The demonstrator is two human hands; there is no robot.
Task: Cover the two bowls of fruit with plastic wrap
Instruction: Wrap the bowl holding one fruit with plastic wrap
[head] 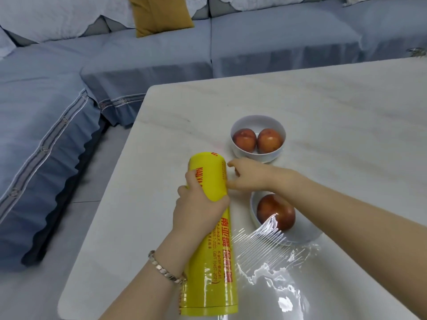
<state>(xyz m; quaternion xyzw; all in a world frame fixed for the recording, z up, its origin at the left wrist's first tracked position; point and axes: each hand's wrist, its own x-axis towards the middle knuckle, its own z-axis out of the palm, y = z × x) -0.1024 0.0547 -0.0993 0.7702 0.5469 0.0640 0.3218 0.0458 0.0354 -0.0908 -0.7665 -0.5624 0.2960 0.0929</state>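
A long yellow roll of plastic wrap [211, 245] lies lengthwise on the white marble table [323, 100]. My left hand [198, 204] grips the roll near its far end. My right hand [247, 174] reaches across to the roll's right side, fingers pinching at the film edge. Clear film [272, 252] stretches from the roll to the right and partly drapes over the near white bowl [254, 204], which holds one red fruit [276, 211]. The far white bowl [258, 121] holds two red fruits and is uncovered.
A blue-grey sofa [138, 65] with a mustard cushion [159, 15] wraps around the table's far and left sides. The table's rounded left edge [111, 204] runs close to the roll. Grey floor shows between sofa and table.
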